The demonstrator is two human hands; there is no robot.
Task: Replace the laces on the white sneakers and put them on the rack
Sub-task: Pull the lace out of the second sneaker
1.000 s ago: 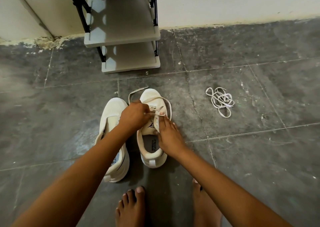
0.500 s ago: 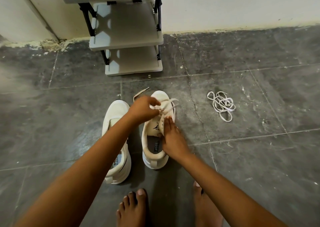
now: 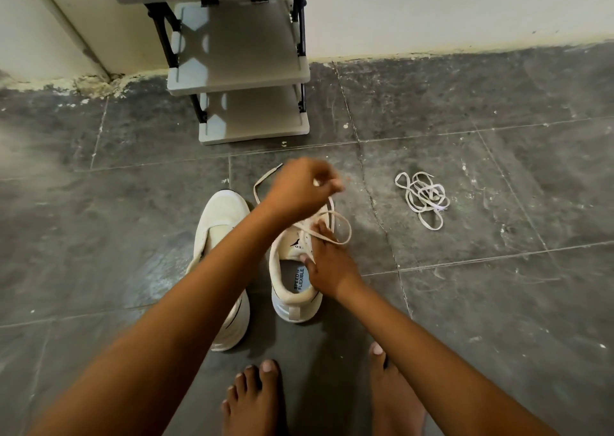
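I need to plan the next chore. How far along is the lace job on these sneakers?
Early stage. In hand: the left hand pulls a lace on the right sneaker while the right hand steadies it. The left sneaker shows no lace. A loose lace bundle lies on the floor, and the rack holds no shoes.

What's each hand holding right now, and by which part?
Left hand pinches the lace of the right-side sneaker partway along its length, pulling it up. Right hand presses on that sneaker's tongue and eyelet area; fingers straight, no grip visible.
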